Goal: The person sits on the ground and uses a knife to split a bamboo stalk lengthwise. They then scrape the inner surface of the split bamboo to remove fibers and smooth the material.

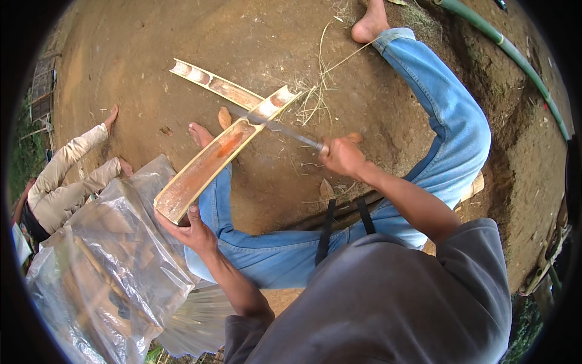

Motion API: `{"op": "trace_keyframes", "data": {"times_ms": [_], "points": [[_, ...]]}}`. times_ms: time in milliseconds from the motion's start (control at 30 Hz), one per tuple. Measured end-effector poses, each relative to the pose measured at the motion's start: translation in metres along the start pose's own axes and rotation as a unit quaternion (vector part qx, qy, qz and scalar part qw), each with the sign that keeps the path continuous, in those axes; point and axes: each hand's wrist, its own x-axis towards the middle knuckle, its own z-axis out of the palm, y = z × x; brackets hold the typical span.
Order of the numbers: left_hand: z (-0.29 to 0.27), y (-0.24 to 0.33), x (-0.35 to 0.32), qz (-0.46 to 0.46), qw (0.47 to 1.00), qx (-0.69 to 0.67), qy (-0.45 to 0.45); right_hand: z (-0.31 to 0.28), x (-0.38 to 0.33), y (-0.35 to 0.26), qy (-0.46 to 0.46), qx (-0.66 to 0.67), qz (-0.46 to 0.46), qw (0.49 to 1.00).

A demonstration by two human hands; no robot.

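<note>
A split half of bamboo (209,164), its hollow side up, slants from lower left to upper right in front of me. My left hand (188,229) is closed around its near end, thumb at the edge. In my right hand (343,156), the fist grips the handle of a long-bladed knife (291,133). The blade, blurred, lies across the bamboo near an inner joint toward its far end. Another split bamboo half (213,84) rests on the ground behind, its right end passing behind the first.
Thin bamboo strips (315,100) and dry leaves (225,117) lie on the dirt ground. Clear plastic sheeting (121,242) covers things at the left, beyond which another person's legs (73,158) stretch out. A green bamboo pole (515,54) curves along the upper right.
</note>
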Motion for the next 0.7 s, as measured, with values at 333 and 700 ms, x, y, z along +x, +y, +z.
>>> {"op": "trace_keyframes", "data": {"times_ms": [333,700], "points": [[-0.013,-0.010,0.005,0.006,1.000,0.002,-0.009,-0.019,0.032,0.051,-0.030,-0.034,0.168,0.985],[0.016,0.012,0.011,0.000,0.999,0.005,0.040,-0.026,-0.045,-0.074,-0.038,0.010,-0.149,0.988]]}}
